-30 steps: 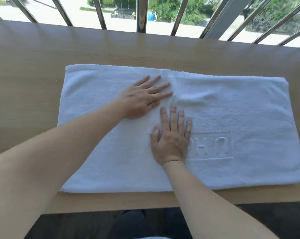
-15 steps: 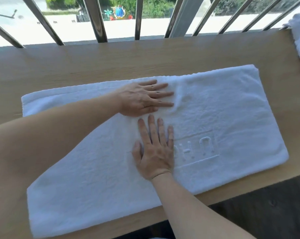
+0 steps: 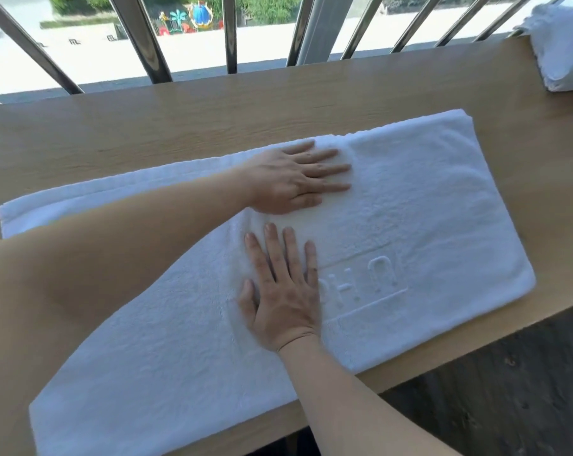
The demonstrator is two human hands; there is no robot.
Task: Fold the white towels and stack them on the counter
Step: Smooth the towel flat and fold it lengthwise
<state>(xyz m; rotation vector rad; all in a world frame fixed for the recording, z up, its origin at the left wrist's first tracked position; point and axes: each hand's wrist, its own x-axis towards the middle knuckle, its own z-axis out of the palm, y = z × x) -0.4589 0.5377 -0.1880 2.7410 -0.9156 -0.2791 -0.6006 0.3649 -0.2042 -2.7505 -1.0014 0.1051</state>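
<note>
Towel point(image 3: 410, 209), white terry cloth folded into a long rectangle, lies flat across a wooden counter point(image 3: 180, 126), raised boxed lettering point(image 3: 367, 281) on its near right part. Left hand point(image 3: 291, 179) and right hand point(image 3: 282, 301) press on its middle, palms down, fingers straight, grasping nothing. Stack of white towels point(image 3: 564, 44) sits at the counter's far right corner. Metal railing bars point(image 3: 140, 37) stand behind.

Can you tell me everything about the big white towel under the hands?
The white towel looks like soft, fluffy terry cloth. It lies flat as a long rectangle, slanted across the wooden counter, and its near edge runs close to the counter's front. A boxed panel of raised letters sits near its middle. The left hand and right hand both press flat on it, fingers straight.
</note>
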